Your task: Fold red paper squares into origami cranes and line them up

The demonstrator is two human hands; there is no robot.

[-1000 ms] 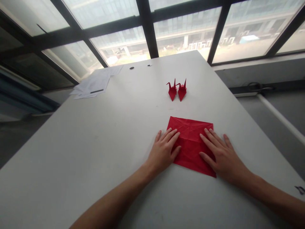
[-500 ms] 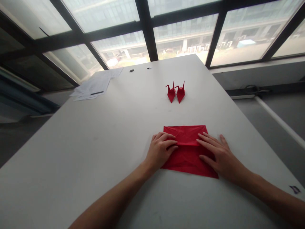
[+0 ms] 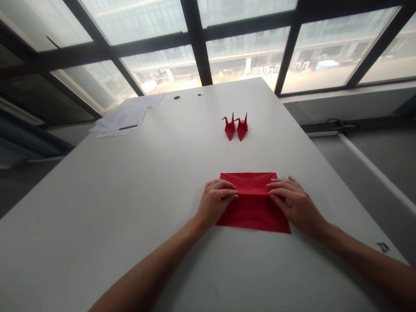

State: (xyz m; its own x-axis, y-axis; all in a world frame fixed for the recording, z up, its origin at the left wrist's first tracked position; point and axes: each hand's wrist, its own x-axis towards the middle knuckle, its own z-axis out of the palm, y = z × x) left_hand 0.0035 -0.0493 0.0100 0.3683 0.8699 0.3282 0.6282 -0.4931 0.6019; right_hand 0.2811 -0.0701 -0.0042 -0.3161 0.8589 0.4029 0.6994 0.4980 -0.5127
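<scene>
Paper (image 3: 253,213) lies on a table (image 3: 130,208), nearer the person than 2 cranes (image 3: 242,131), its raised middle crease pinched between thumb and fingers of the left hand (image 3: 216,200) and right hand (image 3: 297,206).

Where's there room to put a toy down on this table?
Bare table lies left, between the papers and left hand; a smaller strip lies between the paper cranes and red sheet. The sheet is crowded: left hand and right hand pinch it.
</scene>
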